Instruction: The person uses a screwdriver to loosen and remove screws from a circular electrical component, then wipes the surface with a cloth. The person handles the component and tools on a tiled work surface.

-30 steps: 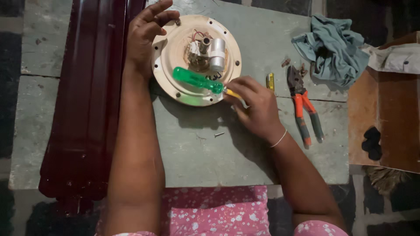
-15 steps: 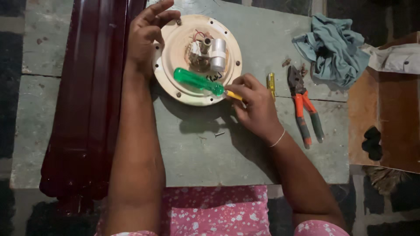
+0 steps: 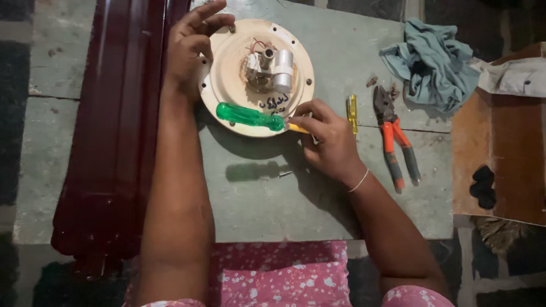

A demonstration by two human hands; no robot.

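A round cream fan motor housing [image 3: 227,79] lies on the grey slab, with wires and a silver capacitor [image 3: 282,69] at its centre. My left hand [image 3: 190,48] rests on the housing's left rim, fingers curled over its edge. My right hand [image 3: 327,139] sits at the housing's lower right edge and is shut on a screwdriver with a green handle [image 3: 247,115]. The handle points left across the housing's lower part. The screwdriver's tip is hidden by my fingers.
Dark maroon fan blades [image 3: 114,131] lie along the left. Orange-handled pliers [image 3: 395,139] and a small yellow tester [image 3: 352,112] lie right of my hand. A teal rag [image 3: 435,62] sits at back right, a brown box [image 3: 500,153] at the right edge. A loose screw [image 3: 284,173] lies on the slab [image 3: 261,204].
The green handle has shifted a little up and left across the housing as my right hand turned. My left hand has stayed on the rim.
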